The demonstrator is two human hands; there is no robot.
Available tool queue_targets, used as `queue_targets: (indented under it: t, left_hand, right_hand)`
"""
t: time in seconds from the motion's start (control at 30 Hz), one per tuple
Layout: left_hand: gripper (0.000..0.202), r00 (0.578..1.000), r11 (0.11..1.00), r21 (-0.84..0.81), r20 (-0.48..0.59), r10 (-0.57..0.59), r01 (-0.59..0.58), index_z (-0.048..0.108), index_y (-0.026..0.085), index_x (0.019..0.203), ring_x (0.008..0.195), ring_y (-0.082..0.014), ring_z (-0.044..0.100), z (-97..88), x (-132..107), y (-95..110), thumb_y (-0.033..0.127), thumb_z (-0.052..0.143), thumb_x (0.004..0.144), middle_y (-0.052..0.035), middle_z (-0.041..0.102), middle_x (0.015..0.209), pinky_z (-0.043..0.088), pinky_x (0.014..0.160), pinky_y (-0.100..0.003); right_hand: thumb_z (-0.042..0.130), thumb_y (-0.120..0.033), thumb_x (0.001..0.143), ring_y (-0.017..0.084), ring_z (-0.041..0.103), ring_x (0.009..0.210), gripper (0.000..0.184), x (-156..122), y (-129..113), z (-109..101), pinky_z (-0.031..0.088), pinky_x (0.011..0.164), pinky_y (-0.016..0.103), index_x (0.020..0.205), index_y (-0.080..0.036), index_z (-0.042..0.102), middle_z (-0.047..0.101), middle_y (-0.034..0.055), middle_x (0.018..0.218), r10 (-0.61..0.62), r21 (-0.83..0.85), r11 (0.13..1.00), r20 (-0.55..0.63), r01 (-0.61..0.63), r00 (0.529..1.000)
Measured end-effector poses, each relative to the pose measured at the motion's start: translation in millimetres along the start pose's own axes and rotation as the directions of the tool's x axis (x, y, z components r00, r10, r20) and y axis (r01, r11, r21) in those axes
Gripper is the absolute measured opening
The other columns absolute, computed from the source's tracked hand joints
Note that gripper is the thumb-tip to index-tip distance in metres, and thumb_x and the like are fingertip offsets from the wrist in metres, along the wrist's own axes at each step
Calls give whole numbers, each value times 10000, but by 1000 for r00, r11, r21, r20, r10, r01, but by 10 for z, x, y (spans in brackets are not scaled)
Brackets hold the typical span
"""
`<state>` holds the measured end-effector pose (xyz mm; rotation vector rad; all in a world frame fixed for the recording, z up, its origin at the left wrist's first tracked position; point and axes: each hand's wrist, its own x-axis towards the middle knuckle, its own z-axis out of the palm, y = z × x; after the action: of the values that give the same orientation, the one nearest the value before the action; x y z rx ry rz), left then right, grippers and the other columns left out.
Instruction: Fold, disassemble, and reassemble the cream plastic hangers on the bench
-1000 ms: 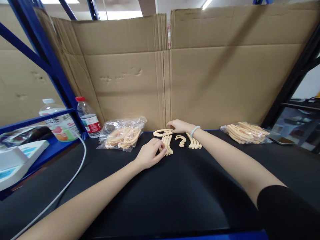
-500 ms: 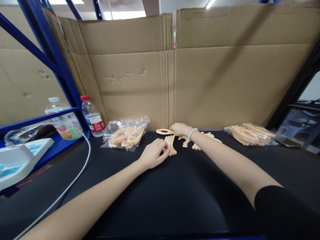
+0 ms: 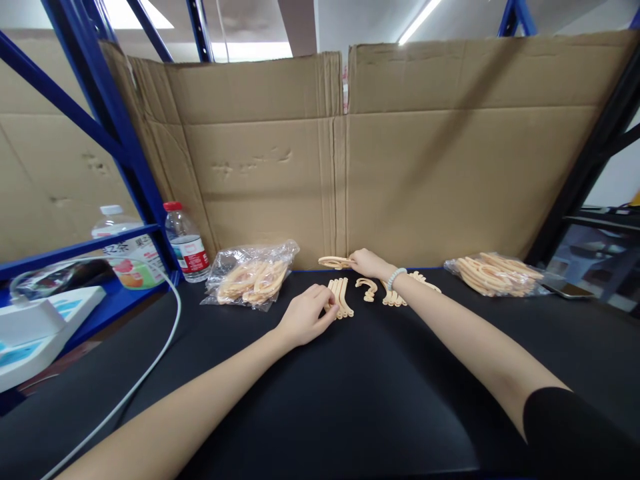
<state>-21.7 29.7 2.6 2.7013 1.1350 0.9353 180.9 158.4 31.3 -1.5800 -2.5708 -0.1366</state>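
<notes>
My right hand [image 3: 369, 263], with a pale beaded bracelet at the wrist, pinches one end of a beige oval loop-shaped piece [image 3: 334, 261] at the back of the table. My left hand [image 3: 307, 315] rests at the left side of a row of beige curved strips [image 3: 341, 297], thumb apart from the bent fingers; its fingertips touch or nearly touch the strips. Between the hands lie beige hook-shaped pieces [image 3: 367, 291]. More beige strips [image 3: 395, 296] lie under and beside my right wrist, partly hidden by it.
A clear bag of beige pieces [image 3: 253, 280] lies at left, another bag [image 3: 495, 275] at right beside a phone [image 3: 570, 288]. Bottles [image 3: 189, 250], a power strip [image 3: 55, 320] and a white cable [image 3: 165, 347] are at left. A cardboard wall [image 3: 260, 160] stands behind the black table [image 3: 340, 407].
My right hand has lifted the oval piece slightly and shifted right, uncovering the hook-shaped pieces. The left hand stays by the strips. The view has tilted up a little.
</notes>
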Motion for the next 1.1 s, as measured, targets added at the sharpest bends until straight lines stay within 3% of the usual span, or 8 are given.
queue_targets:
  t: [0.2, 0.37, 0.43, 0.53, 0.63, 0.77, 0.97, 1.1]
  left_hand:
    - [131, 984, 972, -204, -109, -144, 119, 567, 210, 830, 833, -201, 574, 29, 15, -10, 320, 507, 870, -27, 617, 842, 454, 794, -341]
    - [232, 887, 820, -500, -191, -420, 280, 489, 189, 984, 776, -180, 638, 76, 70, 208, 391, 397, 917, -65, 605, 955, 518, 635, -299]
    - [299, 874, 726, -605, -100, -476, 326, 496, 172, 1025, 712, -172, 648, 65, 81, 384, 440, 435, 905, -76, 629, 946, 519, 574, -284]
    - [388, 850, 442, -763, 258, -460, 471, 566, 161, 1048, 699, -153, 636, 20, 73, 658, 452, 630, 800, -68, 667, 936, 504, 592, -257]
    - [335, 860, 421, -750, 427, -281, 510, 639, 142, 918, 656, -133, 615, -23, 47, 843, 437, 684, 765, -44, 690, 816, 484, 624, -247]
    - [239, 876, 502, -719, 427, -227, 480, 662, 151, 847, 704, -152, 640, -54, 21, 918, 382, 681, 788, -38, 710, 744, 470, 642, -246]
    - [237, 894, 506, -746, 282, -349, 433, 651, 155, 875, 724, -174, 672, -50, 29, 898, 368, 686, 777, -53, 723, 767, 492, 616, -248]
    - [240, 885, 515, -764, 156, -438, 390, 629, 149, 872, 742, -173, 672, -50, 25, 902, 358, 692, 773, -50, 710, 763, 519, 632, -247]
  right_hand:
    - [415, -170, 972, 179, 632, 845, 258, -549, 116, -172, 474, 786, 301, 903, -110, 656, 667, 103, 914, -76, 32, 996, -214, 85, 974]
    - [415, -165, 969, 185, 612, 933, 238, -1325, 160, -286, 486, 817, 306, 1117, -150, 602, 641, 104, 1041, -219, -20, 974, -323, 224, 921]
    - [410, -171, 975, 208, 615, 931, 250, -1565, 123, -293, 502, 789, 336, 1140, -143, 596, 649, 132, 1056, -375, -162, 927, -461, 339, 804]
    - [426, -124, 962, 218, 620, 914, 240, -1771, 12, -306, 503, 764, 354, 1119, -138, 606, 673, 131, 1016, -533, -343, 846, -564, 408, 631]
    - [407, -106, 958, 230, 623, 940, 270, -1857, -96, -358, 503, 763, 374, 1134, -143, 608, 685, 129, 1021, -630, -439, 777, -545, 452, 554]
    - [378, -112, 956, 244, 618, 1022, 367, -1909, -126, -410, 501, 833, 412, 1254, -212, 568, 669, 112, 1155, -604, -423, 796, -514, 432, 610]
    - [382, -70, 911, 273, 574, 1130, 501, -1897, -77, -338, 495, 904, 452, 1397, -176, 443, 598, 147, 1276, -479, -210, 874, -522, 438, 706]
    - [388, -57, 886, 254, 535, 1185, 477, -1888, -52, -296, 466, 976, 424, 1349, -132, 478, 590, 139, 1270, -378, -56, 910, -518, 410, 768]
